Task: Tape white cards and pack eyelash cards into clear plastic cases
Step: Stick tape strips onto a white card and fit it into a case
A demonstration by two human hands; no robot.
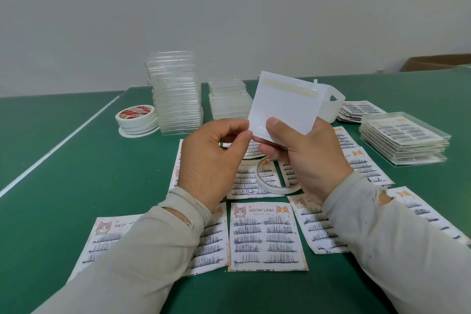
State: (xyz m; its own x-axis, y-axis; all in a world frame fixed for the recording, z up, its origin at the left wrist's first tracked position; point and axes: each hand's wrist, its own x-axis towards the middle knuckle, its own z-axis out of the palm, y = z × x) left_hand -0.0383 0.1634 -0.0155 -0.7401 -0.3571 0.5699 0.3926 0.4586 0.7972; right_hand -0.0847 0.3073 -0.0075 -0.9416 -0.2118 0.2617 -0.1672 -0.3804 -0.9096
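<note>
The right hand (303, 158) pinches the glossy white card (283, 107) by its lower edge, raised above the worktop (76, 173) middle, likely so the left hand (211, 158), fingertips closed at its corner, can peel tape backing. Matte printed eyelash cards (265, 234) lie flat near the front edge; rigid clear cases (175, 92) stack toward the back.

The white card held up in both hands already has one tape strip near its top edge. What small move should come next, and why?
Probably peel the backing at the bottom edge. The white card shows a yellowish strip along its top, and the left hand pinches at the lower corner while the right hand holds the card up, thumb on its face. Whether tape lies there is unclear.
</note>
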